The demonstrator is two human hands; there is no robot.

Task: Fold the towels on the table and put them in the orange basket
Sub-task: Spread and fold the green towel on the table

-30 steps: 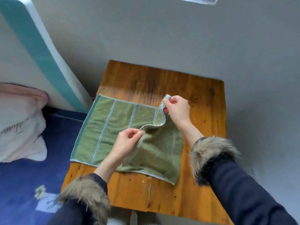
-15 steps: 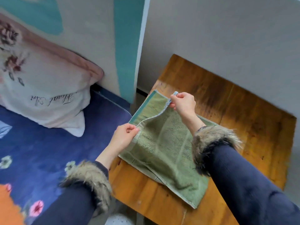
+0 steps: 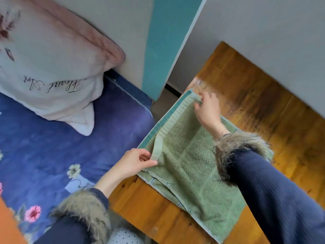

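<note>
Left of the brown wooden surface (image 3: 260,95): a bed with a dark blue flowered sheet (image 3: 52,141), and on it a pale pink-and-white pillow with script lettering (image 3: 49,67) propped against a white panel with a teal stripe (image 3: 163,41). A grey wall (image 3: 263,29) runs along the surface's far side. A patch of orange (image 3: 7,224) shows at the bottom left corner; too little of it is visible to say what it is.

The green terry towel with a ribbed border (image 3: 190,166) lies doubled over on the surface's left part, its upper layer's border edge just inside the teal-edged layer beneath.

Left hand (image 3: 133,162): thumb and fingers pinch the near end of the upper layer's border, lifting it slightly. Right hand (image 3: 207,111): fingers loosely spread over the far corner of the towel; blur hides whether they touch or grip it. Both forearms wear dark blue ribbed sleeves with fur cuffs (image 3: 235,147); the right sleeve crosses over the towel.

The towel's left edge runs along the surface's left edge. Bare wood lies right of the towel.
</note>
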